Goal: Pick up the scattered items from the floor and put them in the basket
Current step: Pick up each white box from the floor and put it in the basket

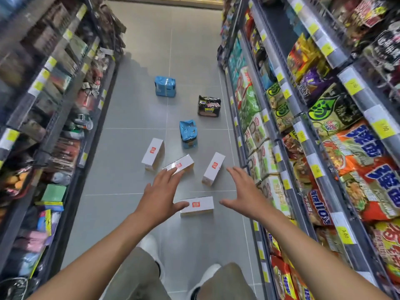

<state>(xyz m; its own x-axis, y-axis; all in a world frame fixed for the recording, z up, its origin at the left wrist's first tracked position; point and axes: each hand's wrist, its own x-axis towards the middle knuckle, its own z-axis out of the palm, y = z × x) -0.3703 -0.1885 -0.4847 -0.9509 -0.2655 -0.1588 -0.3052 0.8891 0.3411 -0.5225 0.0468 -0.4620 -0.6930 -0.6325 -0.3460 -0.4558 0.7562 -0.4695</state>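
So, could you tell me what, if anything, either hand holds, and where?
Nothing: the left hand and right hand are open, either side of the nearest white box.

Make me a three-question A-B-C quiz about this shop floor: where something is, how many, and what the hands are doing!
1. Where is the black noodle packet?
A) on the grey tiled floor near the right shelves
B) on a left shelf
C) in a hand

2. How many white cardboard boxes with red labels lie on the floor?
A) two
B) four
C) six

3. How are the left hand and right hand?
A) gripping boxes
B) open, fingers spread
C) closed fists

Answers: 1 A, it stands on the tiles by the right shelves. 2 B, four boxes show. 3 B, all fingers are spread and hold nothing.
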